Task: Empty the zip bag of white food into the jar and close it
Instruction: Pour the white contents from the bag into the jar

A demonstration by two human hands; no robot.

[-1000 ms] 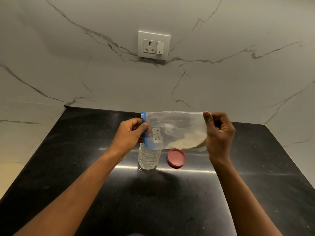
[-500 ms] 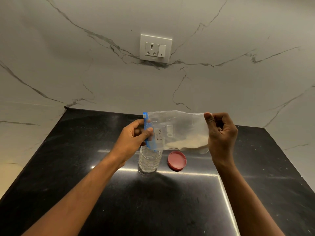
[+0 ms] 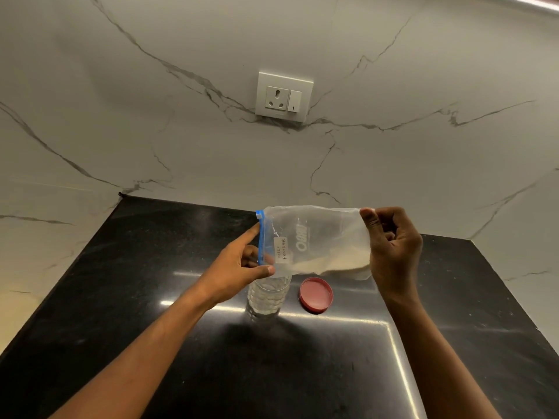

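I hold a clear zip bag sideways above the counter, its blue zipper edge pointing left. White powder lies along the bag's lower right side. My left hand pinches the bag's lower left corner by the zipper, thumb on the front. My right hand grips the bag's closed right end. Directly below the zipper corner stands an open clear ribbed jar. Its red lid lies flat on the counter just right of the jar.
The black stone counter is bounded by marble walls at the back and both sides. A white wall socket with a switch sits above on the back wall.
The bag stays over the jar in both hands. My left hand has slid down the zipper edge to its lower corner, with the fingers more spread.
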